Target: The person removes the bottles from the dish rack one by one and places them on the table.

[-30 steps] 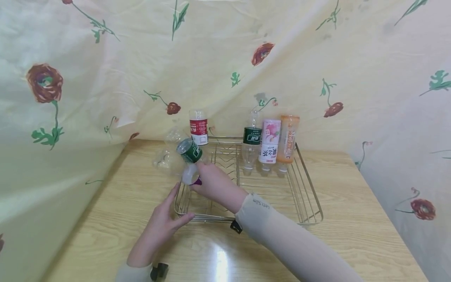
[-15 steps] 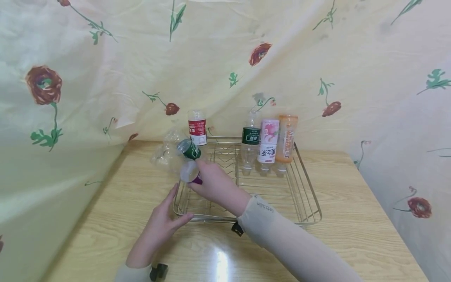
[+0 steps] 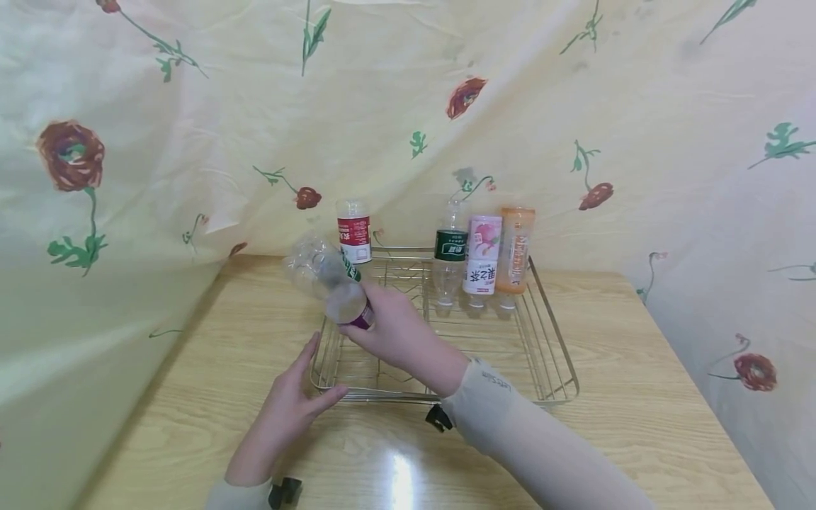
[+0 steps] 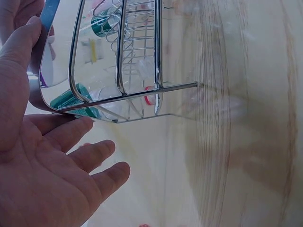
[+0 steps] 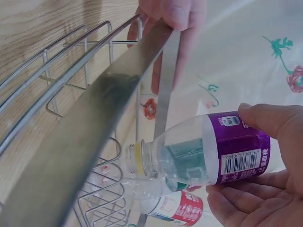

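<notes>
My right hand (image 3: 398, 333) grips a clear plastic bottle with a purple label (image 5: 241, 146) by its labelled end. In the right wrist view the bottle's neck points towards the wire rack (image 5: 106, 203). At the rack's near-left corner, my left hand (image 3: 290, 400) rests with spread fingers, the thumb along the front rim and the index finger at the left side. A green-labelled bottle (image 3: 350, 266) leans just beyond the purple one, partly hidden. Next to it is a cluster of clear plastic (image 3: 309, 262). A red-labelled bottle (image 3: 354, 232) stands neck down behind them.
Along the back right of the rack stand another green-labelled bottle (image 3: 451, 246), a pink and white bottle (image 3: 483, 248) and an orange bottle (image 3: 516, 248), necks down. The wooden table (image 3: 637, 425) surrounds the rack. A flowered cloth (image 3: 395, 85) hangs behind.
The purple-labelled bottle has shifted slightly up and right with my right hand, showing more of its label. It now covers more of the green-labelled bottle. My left hand stays at the corner.
</notes>
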{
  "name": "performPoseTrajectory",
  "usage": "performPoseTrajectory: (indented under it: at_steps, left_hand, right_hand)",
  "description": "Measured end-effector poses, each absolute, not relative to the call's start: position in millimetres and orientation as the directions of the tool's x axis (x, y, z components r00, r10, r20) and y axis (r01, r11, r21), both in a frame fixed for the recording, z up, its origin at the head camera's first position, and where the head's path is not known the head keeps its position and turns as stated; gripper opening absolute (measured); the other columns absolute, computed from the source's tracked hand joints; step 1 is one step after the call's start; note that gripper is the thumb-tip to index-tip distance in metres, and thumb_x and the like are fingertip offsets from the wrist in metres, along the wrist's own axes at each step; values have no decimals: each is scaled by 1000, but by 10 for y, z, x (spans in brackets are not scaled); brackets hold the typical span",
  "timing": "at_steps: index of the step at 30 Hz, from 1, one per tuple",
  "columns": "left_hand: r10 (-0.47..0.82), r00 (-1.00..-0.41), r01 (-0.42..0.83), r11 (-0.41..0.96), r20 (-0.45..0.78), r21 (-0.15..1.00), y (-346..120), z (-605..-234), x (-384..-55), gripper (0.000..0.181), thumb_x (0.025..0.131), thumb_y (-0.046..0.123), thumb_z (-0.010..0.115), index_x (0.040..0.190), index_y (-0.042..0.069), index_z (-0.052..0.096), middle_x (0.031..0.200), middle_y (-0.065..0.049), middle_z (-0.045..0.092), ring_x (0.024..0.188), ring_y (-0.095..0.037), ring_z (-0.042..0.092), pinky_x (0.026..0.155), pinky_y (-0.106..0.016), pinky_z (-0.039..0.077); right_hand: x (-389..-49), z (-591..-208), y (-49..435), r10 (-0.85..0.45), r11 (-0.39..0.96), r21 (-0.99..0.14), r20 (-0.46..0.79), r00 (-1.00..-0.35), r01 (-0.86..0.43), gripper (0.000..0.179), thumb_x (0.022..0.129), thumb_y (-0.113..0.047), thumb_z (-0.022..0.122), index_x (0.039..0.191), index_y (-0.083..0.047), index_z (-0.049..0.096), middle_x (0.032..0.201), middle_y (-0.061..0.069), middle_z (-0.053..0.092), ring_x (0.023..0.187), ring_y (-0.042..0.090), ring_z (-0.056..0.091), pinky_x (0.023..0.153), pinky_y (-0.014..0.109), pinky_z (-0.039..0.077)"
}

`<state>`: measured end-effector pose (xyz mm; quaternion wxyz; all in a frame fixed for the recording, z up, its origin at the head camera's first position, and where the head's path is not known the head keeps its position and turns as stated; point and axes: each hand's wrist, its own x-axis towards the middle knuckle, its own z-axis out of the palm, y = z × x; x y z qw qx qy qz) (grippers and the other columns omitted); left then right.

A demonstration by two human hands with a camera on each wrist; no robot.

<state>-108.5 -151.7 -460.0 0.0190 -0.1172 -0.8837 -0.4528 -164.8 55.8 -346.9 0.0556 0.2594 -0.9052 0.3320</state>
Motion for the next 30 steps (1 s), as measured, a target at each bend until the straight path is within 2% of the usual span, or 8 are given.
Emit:
performPoseTrajectory:
  at_steps: [2, 4, 7, 10, 12, 14, 21, 30]
  left_hand:
    - [190, -972, 223, 561, 138, 797, -1517, -4602, -1085, 105, 84, 45, 83, 162, 8, 23, 159, -22, 31, 119, -46, 57, 111, -61, 33]
    - [192, -972, 220, 558, 134, 800, -1515, -4597, -1084, 105, 84, 46, 82, 162, 8, 23, 159, -22, 31, 102, -36, 64, 110, -61, 34]
    - [196, -972, 218, 553, 129, 804, -1516, -4598, -1083, 106, 84, 48, 81, 163, 10, 21, 160, -21, 30, 85, -28, 63, 110, -61, 34]
    - [202, -970, 229, 560, 138, 796, -1516, -4597, -1085, 106, 85, 47, 81, 163, 11, 20, 160, -20, 29, 95, -36, 66, 111, -61, 33]
    - [203, -969, 234, 566, 142, 791, -1517, -4595, -1087, 105, 85, 46, 81, 163, 11, 20, 160, -20, 29, 110, -46, 61, 111, -61, 32]
    - [202, -968, 241, 575, 150, 782, -1518, -4590, -1090, 104, 85, 43, 82, 163, 10, 20, 160, -20, 29, 131, -50, 46, 111, -61, 32]
    - [196, -970, 234, 582, 146, 779, -1526, -4588, -1088, 103, 86, 37, 83, 162, 7, 22, 161, -20, 29, 139, -48, 36, 111, -62, 31]
    - [196, -974, 210, 578, 116, 789, -1517, -4601, -1083, 104, 86, 41, 82, 164, 14, 19, 161, -20, 26, 140, -48, 33, 112, -62, 28]
  right_hand:
    - [-1633, -3452, 566, -429, 645, -576, 270, -862, -501, 55, 87, -30, 84, 127, -5, 57, 107, 6, 68, 95, 18, 67, 77, 26, 58]
    - [-1617, -3437, 577, -424, 641, -579, 279, -862, -503, 56, 86, -30, 85, 129, -6, 57, 107, 5, 69, 95, 18, 67, 78, 26, 57]
    - [-1592, -3414, 608, -413, 634, -582, 302, -859, -510, 57, 86, -28, 85, 130, -7, 57, 108, 4, 69, 95, 16, 66, 79, 26, 57]
    - [-1573, -3386, 654, -404, 626, -573, 341, -849, -528, 58, 85, -26, 86, 131, -7, 58, 110, 4, 70, 97, 15, 67, 81, 26, 56]
    - [-1569, -3379, 684, -400, 622, -565, 367, -840, -542, 58, 84, -24, 86, 132, -7, 58, 111, 4, 70, 99, 15, 67, 83, 26, 56]
    - [-1567, -3376, 706, -398, 614, -560, 388, -831, -556, 60, 85, -24, 86, 134, -6, 57, 113, 4, 70, 101, 15, 66, 85, 26, 56]
    - [-1536, -3374, 772, -396, 606, -525, 451, -800, -597, 62, 85, -22, 86, 135, -2, 55, 115, 8, 69, 102, 17, 66, 85, 27, 56]
    - [-1503, -3356, 887, -350, 624, -552, 435, -829, -553, 59, 83, -24, 87, 130, -4, 58, 115, 6, 68, 100, 17, 67, 83, 30, 58]
